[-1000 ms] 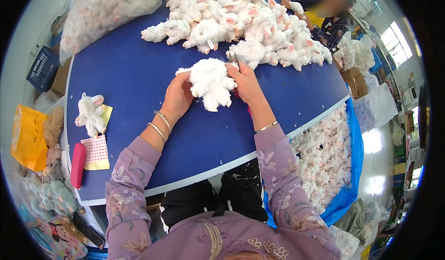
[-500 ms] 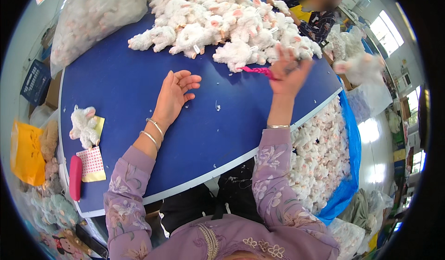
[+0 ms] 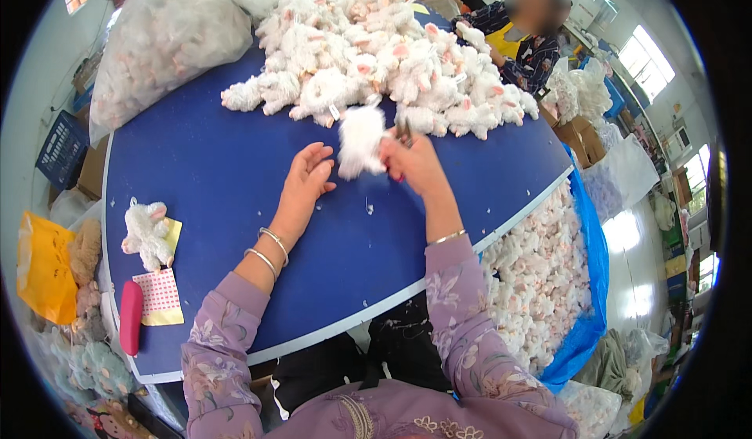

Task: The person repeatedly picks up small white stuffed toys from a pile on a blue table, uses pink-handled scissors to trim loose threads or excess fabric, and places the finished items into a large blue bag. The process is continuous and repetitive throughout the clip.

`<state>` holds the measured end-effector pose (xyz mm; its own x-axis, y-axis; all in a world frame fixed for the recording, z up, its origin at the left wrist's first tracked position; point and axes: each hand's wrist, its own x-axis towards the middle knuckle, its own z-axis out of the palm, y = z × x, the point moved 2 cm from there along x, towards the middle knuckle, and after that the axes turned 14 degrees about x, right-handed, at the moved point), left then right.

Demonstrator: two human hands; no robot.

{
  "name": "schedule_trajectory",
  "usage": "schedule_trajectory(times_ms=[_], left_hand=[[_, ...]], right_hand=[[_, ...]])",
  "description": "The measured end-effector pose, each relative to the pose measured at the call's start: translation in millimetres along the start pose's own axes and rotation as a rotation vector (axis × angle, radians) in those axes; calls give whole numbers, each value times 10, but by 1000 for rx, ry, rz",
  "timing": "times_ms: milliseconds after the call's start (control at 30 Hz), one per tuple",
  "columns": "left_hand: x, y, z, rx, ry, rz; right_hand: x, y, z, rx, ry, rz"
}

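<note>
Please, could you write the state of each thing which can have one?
Held toy: lifted, blurred
Right hand: closed on held toy
Left hand: open, empty
Clear bag: looks full
Blue bag: open, filled with toys
Toy pile: loosely heaped
Table: dotted with white bits

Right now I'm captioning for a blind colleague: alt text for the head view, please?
A person's right hand holds a fluffy white plush toy and a slim metal tool above a white-edged blue table, the left hand open beside the toy. Beyond lies a heap of white plush animals beside a translucent plastic bag.
</note>
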<state>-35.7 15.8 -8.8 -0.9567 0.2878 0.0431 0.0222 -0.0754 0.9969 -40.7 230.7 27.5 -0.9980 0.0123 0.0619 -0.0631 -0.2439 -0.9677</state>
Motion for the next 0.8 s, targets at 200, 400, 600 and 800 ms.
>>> schedule_trajectory(times_ms=[200, 400, 600, 800], left_hand=[[39, -32, 4, -111, -77, 3], [-16, 100, -41, -269, -170, -82], [-25, 71, -55, -265, -114, -89], [-17, 103, -72, -282, -142, -98]], right_hand=[[-102, 112, 331, 183, -239, 140], [-44, 257, 316, 123, -207, 105], [-100, 159, 384, 31, -177, 185], [-57, 231, 331, 93, -118, 146]])
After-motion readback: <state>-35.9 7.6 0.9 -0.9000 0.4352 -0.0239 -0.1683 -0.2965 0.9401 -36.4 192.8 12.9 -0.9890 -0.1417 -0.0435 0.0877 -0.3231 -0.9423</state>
